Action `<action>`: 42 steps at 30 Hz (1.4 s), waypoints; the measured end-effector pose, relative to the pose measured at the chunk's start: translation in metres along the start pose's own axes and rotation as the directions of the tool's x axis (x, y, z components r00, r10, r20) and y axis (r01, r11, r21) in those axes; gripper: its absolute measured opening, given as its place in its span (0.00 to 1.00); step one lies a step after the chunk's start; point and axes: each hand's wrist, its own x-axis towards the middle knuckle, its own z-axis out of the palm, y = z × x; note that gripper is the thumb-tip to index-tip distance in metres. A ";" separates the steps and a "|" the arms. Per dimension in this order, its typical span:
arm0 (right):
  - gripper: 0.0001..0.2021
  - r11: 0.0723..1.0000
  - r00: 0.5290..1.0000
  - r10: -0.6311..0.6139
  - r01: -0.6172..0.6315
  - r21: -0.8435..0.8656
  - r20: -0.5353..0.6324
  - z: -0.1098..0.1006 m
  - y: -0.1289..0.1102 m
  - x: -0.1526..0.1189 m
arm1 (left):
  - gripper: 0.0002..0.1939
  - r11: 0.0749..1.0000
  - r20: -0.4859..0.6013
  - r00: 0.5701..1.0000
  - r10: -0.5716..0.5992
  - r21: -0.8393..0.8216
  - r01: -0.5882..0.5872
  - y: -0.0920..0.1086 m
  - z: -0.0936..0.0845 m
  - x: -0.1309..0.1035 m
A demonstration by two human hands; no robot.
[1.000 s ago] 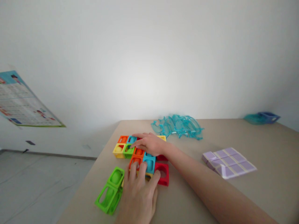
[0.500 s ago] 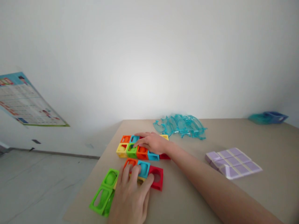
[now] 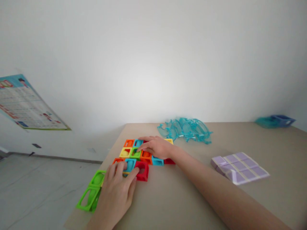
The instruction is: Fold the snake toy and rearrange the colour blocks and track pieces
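My left hand has its fingers curled over a small group of hollow plastic toy blocks, orange, blue and red, with yellow partly hidden. Green blocks stick out at the left of this hand, partly covered by it. The group touches, or almost touches, the front of a larger flat set of blocks, with yellow, green and orange among them. My right hand lies across the top of that larger set, fingers stretched out, covering its middle.
Behind the blocks, clear teal plastic pieces lie near the wall. A lilac tiled slab rests on the table at the right. A dark blue container stands in the far right corner. The table's left edge runs close to the blocks.
My left hand has moved left and away from me, sliding its group of blocks up to the front of the larger set. The right hand stays in place.
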 end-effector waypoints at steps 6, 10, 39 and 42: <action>0.17 0.999 1.000 0.014 -0.014 -0.033 -0.025 0.003 0.000 0.000 | 0.18 0.998 0.019 0.998 -0.064 0.006 0.064 0.004 0.000 0.015; 0.17 0.998 0.999 0.017 -0.019 -0.059 -0.030 0.004 0.000 0.001 | 0.18 0.994 0.050 0.993 -0.110 0.021 0.109 0.010 -0.001 0.020; 0.17 0.997 0.998 0.054 -0.053 -0.056 0.023 -0.005 -0.011 -0.004 | 0.15 0.963 -0.028 0.965 -0.262 -0.079 0.259 0.022 0.003 0.023; 0.16 0.995 0.998 0.057 -0.057 -0.079 0.003 -0.004 -0.011 -0.003 | 0.21 0.945 -0.101 0.940 -0.326 -0.043 0.323 0.014 -0.003 0.009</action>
